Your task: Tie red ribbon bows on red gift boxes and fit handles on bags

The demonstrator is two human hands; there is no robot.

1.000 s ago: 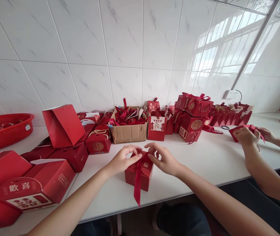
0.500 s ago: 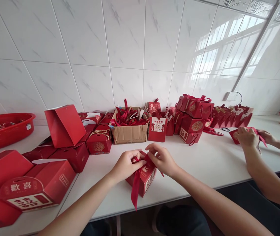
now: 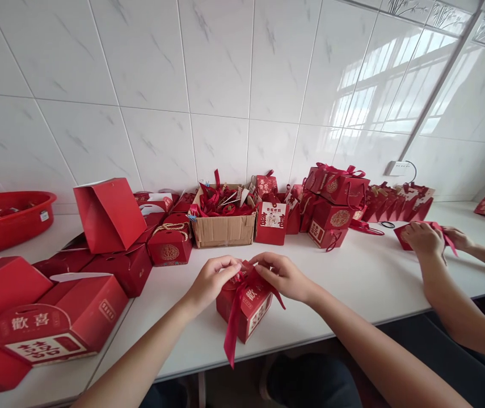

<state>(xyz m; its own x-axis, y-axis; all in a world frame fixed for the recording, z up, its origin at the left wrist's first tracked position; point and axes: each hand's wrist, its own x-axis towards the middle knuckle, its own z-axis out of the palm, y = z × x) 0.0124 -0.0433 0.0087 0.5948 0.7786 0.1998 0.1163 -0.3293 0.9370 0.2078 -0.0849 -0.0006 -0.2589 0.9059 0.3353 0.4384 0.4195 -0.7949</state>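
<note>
A small red gift box [image 3: 248, 309] with gold lettering stands on the white table near its front edge. Across its top lies a dark red ribbon [image 3: 234, 326], one tail hanging down the front and another pointing right. My left hand [image 3: 214, 280] pinches the ribbon at the upper left of the box. From the other side, my right hand [image 3: 285, 275] has its fingers closed on the ribbon at the top right. The knot or loop between the fingertips is partly hidden.
Red boxes [image 3: 110, 215] are piled at left beside a red plastic basin [image 3: 12, 218]. Behind stands a cardboard box [image 3: 224, 229] of ribbons and tags. Stacked finished boxes [image 3: 331, 212] stand right of it. At right, a co-worker's hands [image 3: 427, 238] hold another red box.
Both hands have drawn the ribbon into a loop shape over the box top, and its right tail now spreads outward. The view has shifted slightly.
</note>
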